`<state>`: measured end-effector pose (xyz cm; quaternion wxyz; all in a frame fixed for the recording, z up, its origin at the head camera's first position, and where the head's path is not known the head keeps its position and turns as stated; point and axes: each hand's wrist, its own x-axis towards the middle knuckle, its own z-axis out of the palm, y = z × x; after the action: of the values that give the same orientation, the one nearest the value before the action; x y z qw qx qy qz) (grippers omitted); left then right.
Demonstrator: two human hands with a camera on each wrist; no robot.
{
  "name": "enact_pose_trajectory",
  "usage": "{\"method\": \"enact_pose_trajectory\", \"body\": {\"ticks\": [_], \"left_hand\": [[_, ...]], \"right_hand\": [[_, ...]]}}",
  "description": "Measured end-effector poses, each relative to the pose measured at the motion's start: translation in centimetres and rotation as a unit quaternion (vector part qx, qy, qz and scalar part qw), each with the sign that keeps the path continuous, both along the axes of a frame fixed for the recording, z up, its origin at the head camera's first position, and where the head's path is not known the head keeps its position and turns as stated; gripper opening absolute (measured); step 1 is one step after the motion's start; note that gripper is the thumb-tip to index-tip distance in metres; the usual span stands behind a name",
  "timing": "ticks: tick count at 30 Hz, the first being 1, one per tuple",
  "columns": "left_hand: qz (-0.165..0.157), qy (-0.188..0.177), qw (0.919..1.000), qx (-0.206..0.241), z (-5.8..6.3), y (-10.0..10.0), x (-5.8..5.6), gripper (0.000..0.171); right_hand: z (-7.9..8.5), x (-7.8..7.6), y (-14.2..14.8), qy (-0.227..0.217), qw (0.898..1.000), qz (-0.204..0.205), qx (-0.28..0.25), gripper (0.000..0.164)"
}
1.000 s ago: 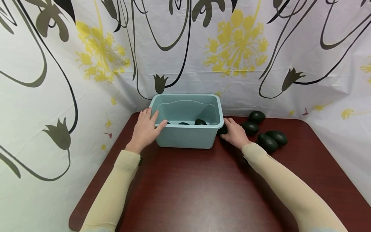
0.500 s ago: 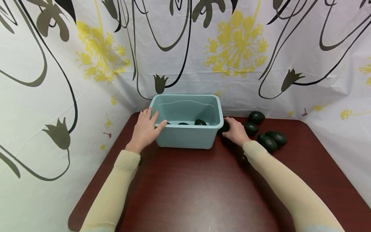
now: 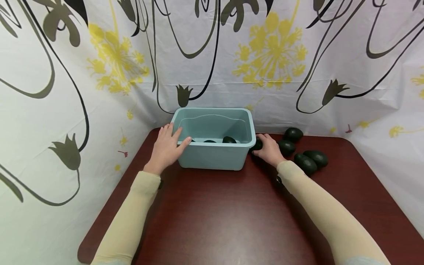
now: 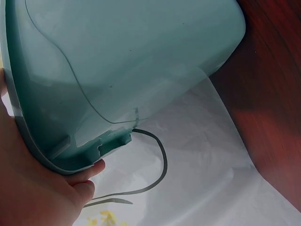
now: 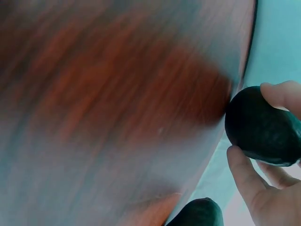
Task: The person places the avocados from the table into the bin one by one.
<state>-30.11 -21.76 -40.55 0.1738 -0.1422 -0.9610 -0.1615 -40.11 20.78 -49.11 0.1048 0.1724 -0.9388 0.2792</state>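
Observation:
A pale blue plastic bin [image 3: 213, 156] stands near the back of the table, with a few avocados [image 3: 229, 140] partly showing over its front rim. My left hand [image 3: 164, 149] rests on the bin's left rim, fingers spread and thumb near the front corner. In the left wrist view its fingertips lie along the outside of that rim. Beside the bin's right wall, my right hand [image 3: 269, 151] holds a dark green avocado [image 5: 263, 127] between thumb and fingers. From the head view that avocado is partly hidden by the hand.
Several more avocados lie right of my right hand: one at the back [image 3: 293, 134], one close to the hand [image 3: 286, 147], and a touching pair nearer the front [image 3: 305, 163]. A patterned white cloth [image 3: 275, 99] hangs behind the dark red table [image 3: 212, 213].
My right hand has shifted slightly back and to the right with the avocado, which shows a little more now. The left hand and the bin have stayed in place.

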Motion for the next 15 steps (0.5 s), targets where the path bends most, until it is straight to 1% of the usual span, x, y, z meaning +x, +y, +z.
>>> {"method": "enact_pose_trajectory", "body": {"ticks": [4,9,12,15], "left_hand": [[0.001,-0.006,1.0000,-0.003,0.0,0.0,0.0,0.089],[0.001,-0.004,1.0000,-0.005,0.0,0.0,0.0,0.089],[0.001,-0.002,1.0000,-0.004,0.1,0.0,-0.1,0.088],[0.001,0.001,1.0000,-0.001,0.1,0.1,-0.1,0.087]], "right_hand": [[-0.1,0.0,0.4,-0.007,1.000,0.000,-0.010,0.069],[-0.2,0.1,0.9,-0.022,0.999,-0.009,-0.037,0.063],[-0.2,0.5,1.4,-0.030,0.998,-0.014,-0.051,0.060],[-0.2,1.0,1.9,-0.035,0.998,-0.015,-0.054,0.060]]}}
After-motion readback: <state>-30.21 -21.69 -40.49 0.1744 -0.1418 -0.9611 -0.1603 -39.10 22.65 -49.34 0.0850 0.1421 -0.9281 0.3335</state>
